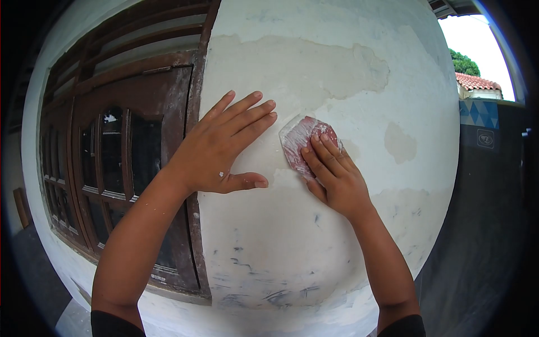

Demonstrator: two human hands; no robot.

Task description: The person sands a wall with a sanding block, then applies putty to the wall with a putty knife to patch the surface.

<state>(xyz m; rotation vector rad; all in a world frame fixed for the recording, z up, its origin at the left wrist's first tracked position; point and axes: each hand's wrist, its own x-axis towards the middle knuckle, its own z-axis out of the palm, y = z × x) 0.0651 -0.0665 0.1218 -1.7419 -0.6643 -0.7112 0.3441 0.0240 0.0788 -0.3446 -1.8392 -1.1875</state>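
Note:
My right hand [336, 180] presses a flat, reddish, many-sided piece [302, 136] against the wall [269, 213]. White streaks and crumbs cover that piece, and its left edge looks pale. The fingers lie over its right part, with the thumb by its lower edge. To the left, my left hand [216, 146] is open with fingers spread and thumb stretched out, holding nothing. It overlaps the wall close to the brown window frame. A white fleck sticks near the base of its thumb. Around both hands the wall is off-white, with beige patches and dark scuffs lower down.
A brown wooden window [123, 129] with glass panes and slats fills the left side. At the right stands a dark panel [477, 196] with a blue patterned strip. Beyond it show a tiled roof [477, 82] and a green tree [465, 63].

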